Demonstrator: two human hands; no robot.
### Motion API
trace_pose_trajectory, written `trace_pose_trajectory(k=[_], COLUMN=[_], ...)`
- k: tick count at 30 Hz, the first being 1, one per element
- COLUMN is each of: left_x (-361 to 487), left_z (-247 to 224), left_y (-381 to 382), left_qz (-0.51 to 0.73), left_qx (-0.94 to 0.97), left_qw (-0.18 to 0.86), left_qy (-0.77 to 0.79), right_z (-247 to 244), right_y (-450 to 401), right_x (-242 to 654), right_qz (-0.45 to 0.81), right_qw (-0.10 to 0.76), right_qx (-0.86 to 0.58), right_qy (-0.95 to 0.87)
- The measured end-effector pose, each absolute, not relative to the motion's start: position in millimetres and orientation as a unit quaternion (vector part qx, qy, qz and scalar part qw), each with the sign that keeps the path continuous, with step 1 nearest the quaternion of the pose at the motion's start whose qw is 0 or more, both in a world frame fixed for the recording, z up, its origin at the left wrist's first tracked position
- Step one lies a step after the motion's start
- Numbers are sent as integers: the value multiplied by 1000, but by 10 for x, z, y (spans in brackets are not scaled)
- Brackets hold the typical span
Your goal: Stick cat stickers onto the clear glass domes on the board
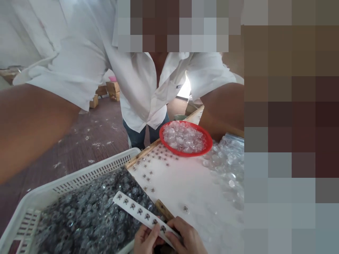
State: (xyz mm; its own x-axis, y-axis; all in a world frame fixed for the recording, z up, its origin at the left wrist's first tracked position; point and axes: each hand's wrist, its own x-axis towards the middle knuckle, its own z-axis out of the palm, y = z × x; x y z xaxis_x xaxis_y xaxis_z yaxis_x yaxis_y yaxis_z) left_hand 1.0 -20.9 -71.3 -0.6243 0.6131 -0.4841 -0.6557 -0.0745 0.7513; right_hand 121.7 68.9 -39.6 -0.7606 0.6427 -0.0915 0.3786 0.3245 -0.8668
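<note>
On my left, a white plastic crate [31, 198] with a slotted rim is full of dark, shiny round pieces [87, 211] and meets the left edge of the tabletop [180, 183]. A white strip [143, 214] printed with small dark figures, 7 showing whole, slants over the crate's right side; my left hand [145, 240] pinches it near its lower end, and my right hand [186, 238] grips it further down. A brown wooden piece [164, 210] lies just beyond them. Small printed pieces [150, 172] dot the far left corner, where wooden trim [143, 154] runs along the far edge. There, a red plate [185, 153] is heaped with clear discs [182, 135]. The middle leaves me room, with 1 loose piece; clear rounds [230, 169] spread toward the right. Beyond stand a person in a white shirt [137, 95], cardboard boxes [113, 91] and a brown floor [92, 148].
</note>
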Motion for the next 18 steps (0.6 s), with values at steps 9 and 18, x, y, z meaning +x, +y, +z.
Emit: trace_pose_trajectory(k=[9,18], left_x=[-4,-1], left_z=[-518,-508], left_y=[-286,-290], left_qz=[714,715], left_qx=[45,46], left_qw=[449,446], left_qy=[536,537], right_z=[-249,-290], right_y=[667,671], right_x=[1240,1245], right_qz=[489,472], right_qw=[157,161], right_qx=[-317,-317], right_qy=[-797,-807])
